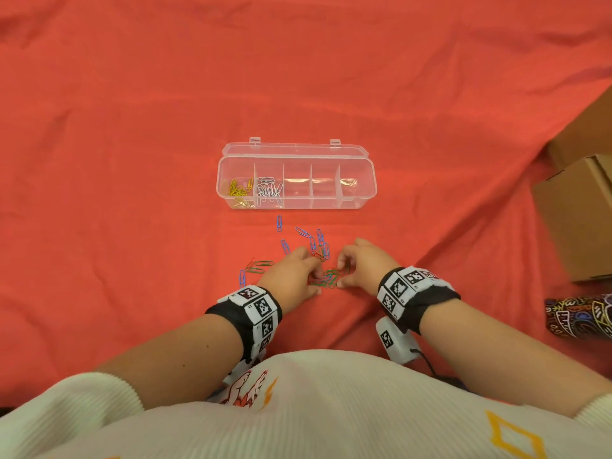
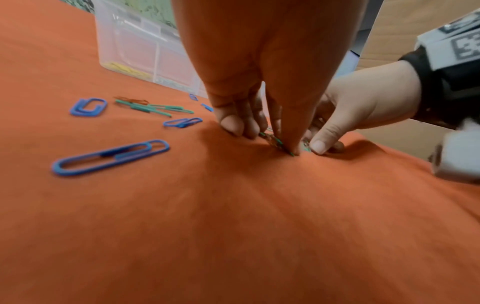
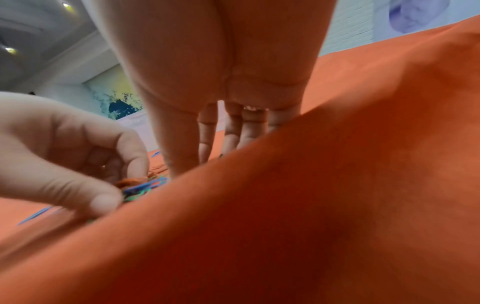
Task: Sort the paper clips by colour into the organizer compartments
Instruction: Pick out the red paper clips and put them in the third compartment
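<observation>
The clear organizer [image 1: 296, 175] lies open on the red cloth, with yellow clips [image 1: 239, 193] in its leftmost compartment and white clips [image 1: 269, 192] in the one beside it. The other compartments look bare. Just below it, blue clips [image 1: 303, 231] lie scattered, with green and red ones [image 1: 260, 265] further left. Both hands meet over a small mixed heap of green, blue and red clips [image 1: 328, 279]. My left hand [image 1: 315, 276] pinches into the heap [image 2: 275, 142] with curled fingers and thumb. My right hand [image 1: 341, 273] curls round its green clips from the right.
Brown cardboard boxes [image 1: 579, 220] stand at the right edge, with a patterned dark object [image 1: 579, 316] nearer to me. A raised fold of the cloth [image 3: 337, 185] hides the right fingertips in the right wrist view. Loose blue clips [image 2: 109, 158] lie left of my left hand.
</observation>
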